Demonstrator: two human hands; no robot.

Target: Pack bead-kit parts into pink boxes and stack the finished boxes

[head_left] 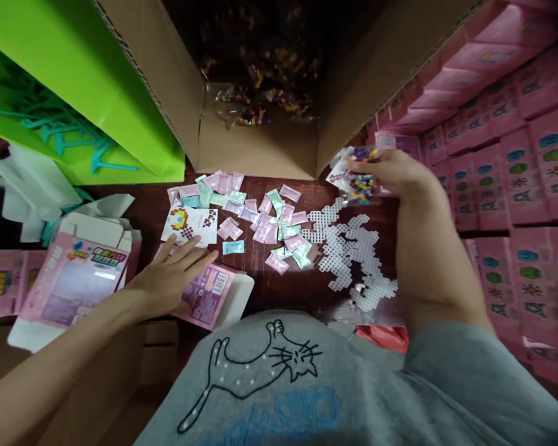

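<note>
My left hand (171, 275) lies with its fingers spread over a small pink and purple box (210, 291). Its fingertips touch the lower edge of a white pattern sheet (204, 223) printed with pixel designs. The box's white end flap stands open toward me. On the right, my right hand (393, 170) is closed on a clear bag of colourful beads (363, 188), with a white printed sheet (339, 170) against it. Below that hand lie white perforated plates (346, 248). Between my hands many small pink, green and blue sachets (265, 226) are scattered on the dark table.
A deep cardboard carton (260, 148) containing several bags of beads (253, 114) stands ahead. Green bin (158, 155) at left holds teal plastic pieces (74, 136). Flat open pink boxes (81, 272) lie at left. Stacked pink boxes (516, 179) wall the right side.
</note>
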